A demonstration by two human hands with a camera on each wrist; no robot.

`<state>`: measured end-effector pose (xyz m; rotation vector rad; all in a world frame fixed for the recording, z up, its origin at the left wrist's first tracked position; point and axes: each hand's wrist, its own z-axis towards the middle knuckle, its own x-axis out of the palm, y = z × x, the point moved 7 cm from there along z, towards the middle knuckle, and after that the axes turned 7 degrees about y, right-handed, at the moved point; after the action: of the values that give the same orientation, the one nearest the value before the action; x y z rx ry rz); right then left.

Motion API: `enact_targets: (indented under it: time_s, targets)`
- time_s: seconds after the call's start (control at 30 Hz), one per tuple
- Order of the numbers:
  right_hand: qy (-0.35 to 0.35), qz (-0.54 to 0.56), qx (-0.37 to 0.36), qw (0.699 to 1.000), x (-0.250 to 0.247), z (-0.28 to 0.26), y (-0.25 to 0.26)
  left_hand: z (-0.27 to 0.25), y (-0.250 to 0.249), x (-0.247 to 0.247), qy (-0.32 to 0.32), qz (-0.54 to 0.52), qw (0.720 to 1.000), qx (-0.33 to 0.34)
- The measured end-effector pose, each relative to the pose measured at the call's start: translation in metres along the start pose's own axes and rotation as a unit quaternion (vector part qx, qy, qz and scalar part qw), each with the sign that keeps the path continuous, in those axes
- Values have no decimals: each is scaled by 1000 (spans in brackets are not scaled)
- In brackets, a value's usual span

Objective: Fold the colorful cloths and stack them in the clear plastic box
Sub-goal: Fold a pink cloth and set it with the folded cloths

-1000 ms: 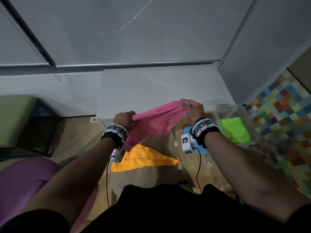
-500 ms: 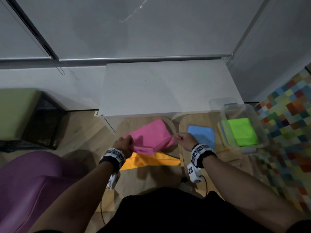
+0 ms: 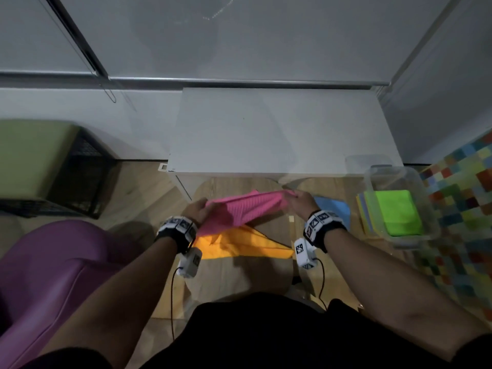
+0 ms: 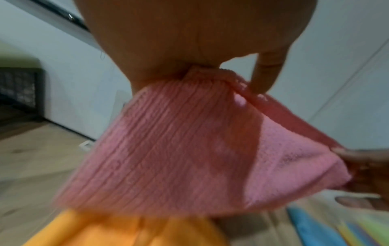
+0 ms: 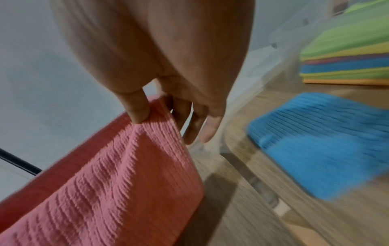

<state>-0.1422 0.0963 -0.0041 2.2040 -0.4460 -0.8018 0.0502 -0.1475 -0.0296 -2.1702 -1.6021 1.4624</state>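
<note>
The pink cloth [image 3: 247, 210] is a soft ribbed microfibre square, doubled over, stretched in the air between both hands above the wooden floor [image 3: 239, 272]; the left hand [image 3: 197, 210] has its grip bunched round one end, the fabric gathered into pleats under the fingers, while the right hand [image 3: 300, 202] pinches the other end between thumb and fingers; its long axis runs left to right, tilted slightly up toward the right hand, and the loose fold hangs toward the person. Half a second ago the cloth sagged lower and rounder; it now sits a little higher and is pulled tighter and flatter. Beneath it lies a crumpled orange cloth [image 3: 239, 243], pointed like a wedge toward the right; a flat ribbed blue cloth [image 3: 332, 209] lies on the floor just beside the clear plastic box [image 3: 426, 209], whose thin transparent walls hold a neat stack of folded cloths [image 5: 345, 55] topped by a green cloth [image 3: 396, 211]; a plain white worktop [image 3: 279, 129] stands beyond.
</note>
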Motion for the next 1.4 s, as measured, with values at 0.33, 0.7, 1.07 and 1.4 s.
enact_targets:
  time_s: [0.33, 0.7, 1.07, 1.4]
  targets:
    - [-135, 236, -115, 955, -54, -1, 63, -6, -76, -111, -179, -165, 947, 211]
    - [75, -64, 64, 993, 49, -13, -120, 3, 82, 62, 152, 61, 983, -78]
    - [-20, 48, 102, 993, 52, 19, -109, 29, 124, 54, 54, -89, 986, -130]
    - [-51, 42, 111, 992, 58, 89, -97, 74, 101, 64, -13, -107, 977, -183]
